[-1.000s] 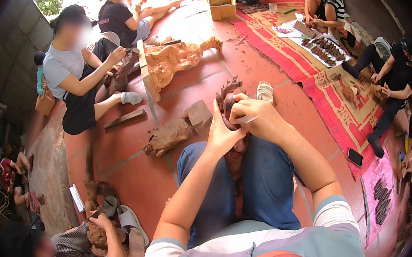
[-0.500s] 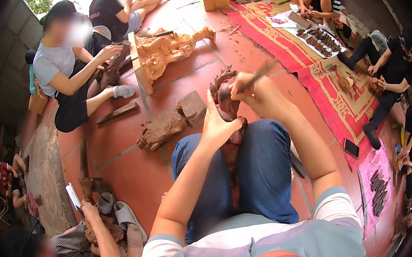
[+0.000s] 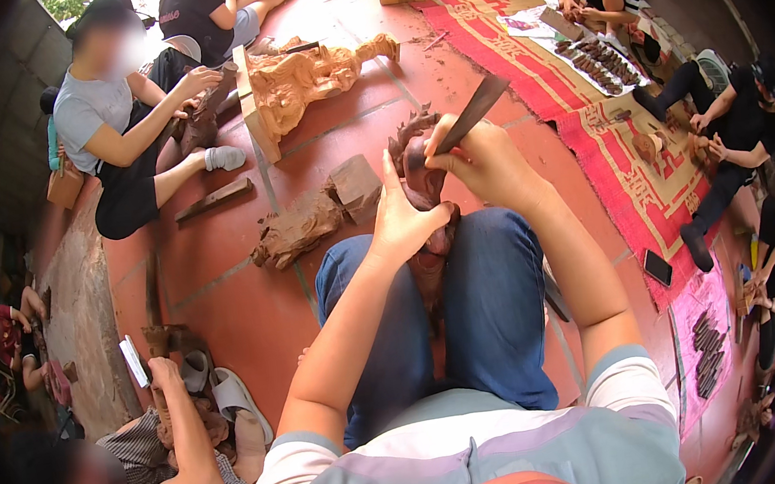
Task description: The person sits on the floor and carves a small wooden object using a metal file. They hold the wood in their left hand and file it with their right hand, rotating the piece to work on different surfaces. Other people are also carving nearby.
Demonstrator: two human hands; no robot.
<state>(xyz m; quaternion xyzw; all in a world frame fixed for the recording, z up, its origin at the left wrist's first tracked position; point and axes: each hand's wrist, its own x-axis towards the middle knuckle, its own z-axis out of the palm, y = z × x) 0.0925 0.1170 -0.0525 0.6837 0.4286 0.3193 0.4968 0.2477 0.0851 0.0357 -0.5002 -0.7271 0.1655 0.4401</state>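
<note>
A dark brown wood carving [image 3: 421, 175] stands upright between my knees, smooth and rounded in the middle, with a jagged crest at its far end. My left hand [image 3: 401, 217] wraps around its near part, thumb on the right side and fingers along the left. Pinched in my right hand [image 3: 482, 160] is a dark flat strip [image 3: 476, 114], its wide end pointing up and to the right. The strip's lower end is by the carving's rounded surface; whether it touches I cannot tell. My hands hide part of the carving.
A rough carved piece [image 3: 297, 227] and a wood block [image 3: 356, 189] lie on the tiles ahead left. Beyond them lies a pale wooden statue [image 3: 312, 86]. A phone [image 3: 658, 267] rests on the red mat [image 3: 602, 193] at right. Several people work seated around me.
The strip was blurred and lower; its free end now stands steeper and higher. My right hand has shifted slightly, while my left hand keeps its hold. The whole view has moved a little.
</note>
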